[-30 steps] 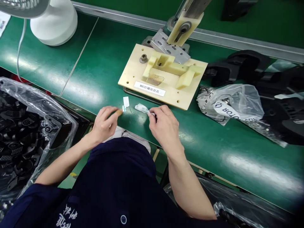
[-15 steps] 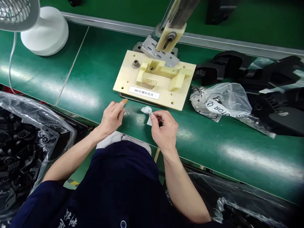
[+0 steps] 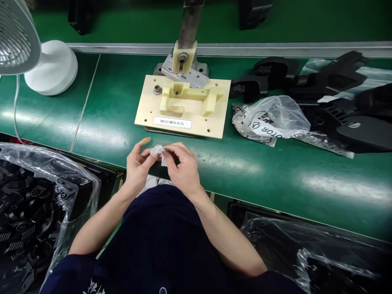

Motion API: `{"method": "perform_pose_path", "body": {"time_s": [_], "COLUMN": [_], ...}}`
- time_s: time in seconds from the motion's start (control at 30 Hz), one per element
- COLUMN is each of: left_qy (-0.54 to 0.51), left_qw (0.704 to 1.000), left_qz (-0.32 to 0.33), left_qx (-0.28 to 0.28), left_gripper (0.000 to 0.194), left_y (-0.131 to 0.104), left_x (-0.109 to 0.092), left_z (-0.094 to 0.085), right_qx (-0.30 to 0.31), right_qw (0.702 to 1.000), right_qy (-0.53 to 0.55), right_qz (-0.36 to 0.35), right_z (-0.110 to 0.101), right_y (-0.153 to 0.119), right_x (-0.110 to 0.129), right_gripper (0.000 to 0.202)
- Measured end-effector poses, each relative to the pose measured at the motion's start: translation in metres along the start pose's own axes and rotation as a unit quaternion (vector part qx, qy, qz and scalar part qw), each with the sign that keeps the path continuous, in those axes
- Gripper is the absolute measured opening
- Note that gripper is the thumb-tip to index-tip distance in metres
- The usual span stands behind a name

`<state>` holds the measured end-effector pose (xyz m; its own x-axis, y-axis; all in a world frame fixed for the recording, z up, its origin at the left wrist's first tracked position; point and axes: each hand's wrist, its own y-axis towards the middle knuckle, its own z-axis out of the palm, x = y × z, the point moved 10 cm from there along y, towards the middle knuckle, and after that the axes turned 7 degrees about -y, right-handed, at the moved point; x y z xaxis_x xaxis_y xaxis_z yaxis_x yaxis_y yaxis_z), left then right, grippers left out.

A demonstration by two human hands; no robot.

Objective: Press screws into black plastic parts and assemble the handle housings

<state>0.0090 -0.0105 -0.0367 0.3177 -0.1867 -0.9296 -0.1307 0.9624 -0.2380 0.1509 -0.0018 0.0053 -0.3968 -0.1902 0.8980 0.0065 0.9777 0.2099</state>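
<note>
A small crumpled white piece of paper or film (image 3: 158, 150) is pinched between both hands near the table's front edge. My left hand (image 3: 137, 163) grips its left side with the thumb, and a tan cover sits on the raised index fingertip. On the other side, my right hand (image 3: 183, 165) closes thumb and fingers on it, with a flat white corner hanging below. Just beyond the hands lies a cream fixture plate (image 3: 196, 126) with a printed label (image 3: 172, 122) and raised yellow blocks (image 3: 211, 102).
A metal arm (image 3: 190, 28) stands behind the plate. To the right are a clear plastic bag (image 3: 288, 116) and black parts (image 3: 358, 122). A white lamp (image 3: 55, 69) stands at left. Wrapped bins of black parts (image 3: 27, 204) sit below the table edge.
My hands have come together, and my left hand now grips the white piece that only my right hand held before. The camera view has turned and shifted slightly.
</note>
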Motion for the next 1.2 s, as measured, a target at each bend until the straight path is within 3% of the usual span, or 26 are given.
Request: {"method": "perform_pose_path", "body": {"time_s": [0.1,0.17,0.23,0.4,0.5,0.57,0.7,0.77,0.87,0.97,1.03,1.13,1.2], "left_qy": [0.127,0.246,0.351,0.535,0.577,0.572,0.436,0.367,0.299,0.205,0.042,-0.187,-0.24], "left_qw": [0.984,0.937,0.878,0.769,0.741,0.752,0.885,0.924,0.951,0.976,0.999,0.979,0.963], "left_qz": [0.125,0.248,0.324,0.327,0.324,0.308,0.15,0.098,0.084,0.076,0.02,-0.049,-0.061], "left_qx": [-0.005,-0.003,0.031,0.124,0.117,0.106,0.065,0.036,0.005,-0.016,-0.025,-0.063,-0.11], "left_gripper": [0.045,0.048,0.055,0.063,0.054,0.049,0.042,0.037,0.036,0.04,0.044,0.056,0.059], "left_y": [-0.005,-0.012,-0.016,-0.012,-0.008,-0.002,0.02,0.021,0.012,0.012,0.014,0.01,0.005], "left_x": [-0.027,-0.049,-0.057,-0.034,-0.027,-0.024,-0.009,-0.007,-0.013,-0.013,-0.002,0.012,0.015], "left_z": [-0.012,-0.012,-0.001,0.035,0.044,0.044,0.022,0.017,0.022,0.03,0.032,0.033,0.028], "right_qx": [-0.035,-0.045,-0.04,-0.039,-0.047,-0.051,-0.036,-0.03,-0.037,-0.065,-0.102,-0.133,-0.138], "right_qw": [0.999,0.998,0.996,0.995,0.995,0.995,0.996,0.997,0.998,0.997,0.994,0.991,0.99], "right_qy": [-0.002,0.001,0.0,-0.004,-0.012,-0.013,-0.003,0.008,0.051,0.05,0.04,0.022,0.004], "right_qz": [0.021,0.054,0.081,0.096,0.087,0.083,0.084,0.065,0.008,-0.003,0.005,-0.006,-0.025], "right_z": [-0.019,-0.029,-0.035,-0.041,-0.042,-0.041,-0.033,-0.029,-0.026,-0.022,-0.021,-0.019,-0.017], "right_y": [-0.001,-0.004,-0.008,-0.017,-0.019,-0.021,-0.02,-0.019,-0.016,-0.009,-0.003,-0.001,-0.002], "right_x": [-0.01,-0.023,-0.035,-0.043,-0.039,-0.038,-0.036,-0.027,-0.009,-0.011,-0.019,-0.02,-0.014], "right_gripper": [0.012,0.011,0.011,0.011,0.01,0.01,0.012,0.015,0.014,0.016,0.023,0.028,0.027]}}
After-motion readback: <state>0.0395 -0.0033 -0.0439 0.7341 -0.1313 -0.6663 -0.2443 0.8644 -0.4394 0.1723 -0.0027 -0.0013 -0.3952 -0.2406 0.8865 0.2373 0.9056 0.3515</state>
